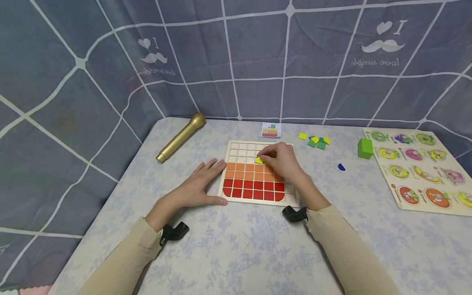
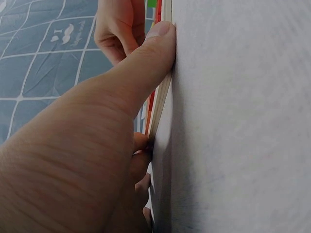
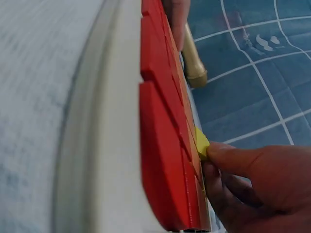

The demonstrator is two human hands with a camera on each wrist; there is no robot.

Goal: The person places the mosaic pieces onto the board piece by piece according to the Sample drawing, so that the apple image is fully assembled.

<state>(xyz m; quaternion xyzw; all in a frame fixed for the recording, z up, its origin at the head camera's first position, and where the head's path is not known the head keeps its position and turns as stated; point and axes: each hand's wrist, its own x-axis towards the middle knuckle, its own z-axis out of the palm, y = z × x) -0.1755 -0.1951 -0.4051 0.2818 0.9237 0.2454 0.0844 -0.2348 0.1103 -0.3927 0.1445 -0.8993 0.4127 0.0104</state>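
Note:
A wooden grid board (image 1: 258,201) lies on the table, its lower rows filled with red tiles (image 1: 253,189) and orange tiles (image 1: 246,171); the upper cells are bare. My right hand (image 1: 283,160) pinches a yellow tile (image 1: 259,160) over the board's upper middle; the right wrist view shows the yellow tile (image 3: 201,143) at my fingertips (image 3: 218,155) just above the red tiles (image 3: 160,145). My left hand (image 1: 200,184) lies flat on the table with straight fingers, the thumb (image 2: 146,68) pressed against the board's left edge (image 2: 160,97).
A gold microphone (image 1: 180,137) lies at the back left. Loose yellow and green tiles (image 1: 316,141), a small pattern card (image 1: 271,130), a green cube (image 1: 365,148) and a blue piece (image 1: 341,166) sit behind and right of the board. A fruit puzzle board (image 1: 420,168) fills the right side.

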